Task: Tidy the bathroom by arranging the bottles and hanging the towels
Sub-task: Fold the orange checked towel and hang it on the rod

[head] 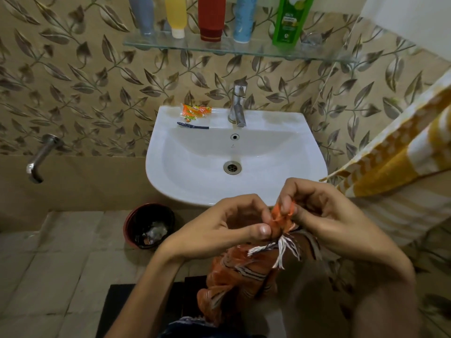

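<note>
The orange towel (240, 272), thin woven cloth with dark stripes and white tassel fringe, hangs bunched at 6 o'clock below the white ceramic sink (280, 191). The left hand (219, 230) and right hand (324, 215) both pinch its top corner between thumb and fingertips. A yellow-and-white terry towel (400, 152) hangs at 3 o'clock. On the glass shelf (151, 45) at 12 o'clock stand five plastic bottles: grey (142, 15), yellow (176, 17), red (211, 19), blue (244, 20), green (289, 20); the label writing is unreadable. A round bin (129, 224) sits at 8 o'clock on open floor tile.
</note>
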The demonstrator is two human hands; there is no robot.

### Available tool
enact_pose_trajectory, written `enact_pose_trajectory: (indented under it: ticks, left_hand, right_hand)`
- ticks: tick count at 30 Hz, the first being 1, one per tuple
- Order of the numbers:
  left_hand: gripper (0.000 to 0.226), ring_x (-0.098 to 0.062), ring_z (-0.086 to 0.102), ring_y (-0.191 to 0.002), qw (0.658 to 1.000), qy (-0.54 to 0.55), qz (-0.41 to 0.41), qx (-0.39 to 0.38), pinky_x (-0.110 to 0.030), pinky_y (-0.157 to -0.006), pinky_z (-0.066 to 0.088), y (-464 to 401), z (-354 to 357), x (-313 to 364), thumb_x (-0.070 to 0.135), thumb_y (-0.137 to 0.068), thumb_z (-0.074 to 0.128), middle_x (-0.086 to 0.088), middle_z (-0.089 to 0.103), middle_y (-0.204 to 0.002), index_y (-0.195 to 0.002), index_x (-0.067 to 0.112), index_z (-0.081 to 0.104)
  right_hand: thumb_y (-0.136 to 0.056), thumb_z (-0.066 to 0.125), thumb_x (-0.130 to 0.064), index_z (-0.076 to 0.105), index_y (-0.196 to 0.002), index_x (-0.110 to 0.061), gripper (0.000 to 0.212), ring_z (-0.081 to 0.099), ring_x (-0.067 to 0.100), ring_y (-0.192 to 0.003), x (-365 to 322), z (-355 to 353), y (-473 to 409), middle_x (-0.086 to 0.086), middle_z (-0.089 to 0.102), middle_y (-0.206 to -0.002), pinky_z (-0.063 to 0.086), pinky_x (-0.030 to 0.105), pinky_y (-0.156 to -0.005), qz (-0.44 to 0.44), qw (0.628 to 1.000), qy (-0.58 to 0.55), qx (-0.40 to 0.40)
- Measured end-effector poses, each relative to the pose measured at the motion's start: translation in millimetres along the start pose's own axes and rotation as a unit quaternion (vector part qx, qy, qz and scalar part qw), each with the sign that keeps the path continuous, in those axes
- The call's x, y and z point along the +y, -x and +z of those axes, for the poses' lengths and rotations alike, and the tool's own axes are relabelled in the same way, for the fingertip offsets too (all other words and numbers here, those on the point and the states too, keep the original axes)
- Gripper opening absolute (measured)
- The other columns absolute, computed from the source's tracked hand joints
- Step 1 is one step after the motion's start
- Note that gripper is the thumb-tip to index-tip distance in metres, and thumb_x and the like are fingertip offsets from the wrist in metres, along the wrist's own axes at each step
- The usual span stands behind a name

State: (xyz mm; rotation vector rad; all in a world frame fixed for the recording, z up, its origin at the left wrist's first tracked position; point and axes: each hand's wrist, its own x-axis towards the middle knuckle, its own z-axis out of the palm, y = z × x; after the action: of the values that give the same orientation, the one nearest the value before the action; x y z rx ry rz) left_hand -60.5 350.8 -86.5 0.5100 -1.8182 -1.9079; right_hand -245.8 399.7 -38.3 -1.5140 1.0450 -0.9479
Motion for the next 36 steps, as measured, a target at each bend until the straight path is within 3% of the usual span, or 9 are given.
enact_pose_trajectory:
  ticks: [4,10,13,16,20,25,29,32,36]
  left_hand:
    - [0.012,-0.002,0.059,-0.079,0.998,0.062,0.018,-0.022,-0.015,-0.073,0.046,-11.6,10.8,-2.8,0.013,-0.089,0.06,0.013,0.064,-0.086,-0.093,0.024,0.058]
    - [0.009,0.003,0.053,-0.066,0.998,-0.01,0.031,-0.051,-0.008,-0.062,0.042,-19.0,9.7,0.8,0.012,-0.089,0.057,-0.003,0.057,-0.082,-0.085,0.02,0.057]
    - [0.009,-0.008,0.056,-0.075,0.997,-0.028,0.038,-0.054,-0.021,-0.07,0.043,-25.6,20.0,-1.3,0.02,-0.085,0.063,0.012,0.06,-0.084,-0.091,0.027,0.063]
    - [0.013,0.005,0.053,-0.069,0.996,-0.047,0.056,-0.049,-0.01,-0.068,0.041,-30.0,22.3,-0.6,0.014,-0.085,0.065,0.022,0.058,-0.076,-0.087,0.026,0.062]
    - [0.011,-0.01,0.052,-0.071,0.993,-0.07,0.088,-0.022,-0.029,-0.066,0.042,-33.1,22.5,-3.3,0.025,-0.082,0.066,0.009,0.053,-0.08,-0.076,0.018,0.06]
    - [0.005,-0.014,0.058,-0.074,0.988,-0.02,0.151,0.031,-0.027,-0.068,0.046,-36.3,31.0,-5.1,0.02,-0.081,0.066,0.007,0.06,-0.081,-0.077,0.021,0.065]
    - [0.016,-0.034,0.055,-0.077,0.994,-0.054,0.095,-0.019,-0.048,-0.066,0.046,-37.5,30.7,-8.3,0.025,-0.08,0.067,-0.005,0.057,-0.081,-0.078,0.01,0.062]
    - [0.019,-0.035,0.055,-0.084,0.988,-0.129,0.058,-0.067,-0.044,-0.069,0.045,-39.5,26.8,-12.9,0.024,-0.085,0.065,-0.015,0.056,-0.087,-0.075,0.008,0.061]
    - [0.016,-0.024,0.061,-0.089,0.983,-0.157,0.024,-0.088,-0.04,-0.077,0.05,-38.5,23.9,-17.1,0.022,-0.088,0.063,-0.01,0.065,-0.095,-0.084,0.009,0.07]
  right_hand:
    - [-0.081,0.056,-0.013,0.059,-0.072,-0.016,0.011,0.06,0.002,-0.064,-3.9,-5.6,10.7,-0.006,0.065,-0.067,0.046,0.011,-0.062,-0.039,0.998,-0.002,0.046]
    - [-0.079,0.054,-0.006,0.055,-0.07,-0.011,0.011,0.06,-0.002,-0.062,-12.1,-13.7,24.8,-0.011,0.065,-0.066,0.048,0.009,-0.059,-0.089,0.985,0.037,0.143]
    - [-0.077,0.057,-0.012,0.057,-0.072,-0.01,0.005,0.064,0.001,-0.062,-12.5,-14.5,27.6,-0.009,0.068,-0.066,0.05,0.011,-0.059,-0.07,0.983,0.041,0.164]
    - [-0.075,0.059,-0.016,0.06,-0.073,-0.013,0.004,0.066,0.002,-0.061,-10.9,-14.7,29.7,-0.007,0.07,-0.066,0.051,0.011,-0.059,-0.05,0.978,0.046,0.199]
    - [-0.075,0.06,-0.02,0.062,-0.072,-0.017,0.004,0.065,0.002,-0.062,-9.6,-15.2,33.6,-0.008,0.069,-0.068,0.051,0.011,-0.061,-0.036,0.972,0.074,0.222]
    - [-0.074,0.061,-0.03,0.066,-0.079,-0.027,0.007,0.068,0.015,-0.065,-14.6,-16.7,44.2,0.001,0.071,-0.078,0.052,0.019,-0.061,-0.031,0.958,0.12,0.257]
    - [-0.084,0.064,-0.019,0.066,-0.084,-0.028,0.009,0.069,0.011,-0.073,-13.8,-16.5,49.7,-0.006,0.071,-0.081,0.055,0.02,-0.063,-0.039,0.934,0.239,0.263]
    - [-0.085,0.062,-0.01,0.065,-0.082,-0.028,0.018,0.068,0.012,-0.073,-10.5,-15.2,49.2,-0.006,0.069,-0.08,0.055,0.025,-0.063,-0.037,0.926,0.267,0.265]
    - [-0.081,0.059,-0.027,0.064,-0.078,-0.029,0.006,0.068,0.008,-0.073,-17.5,-13.6,54.3,-0.005,0.069,-0.08,0.052,0.012,-0.064,-0.055,0.929,0.205,0.302]
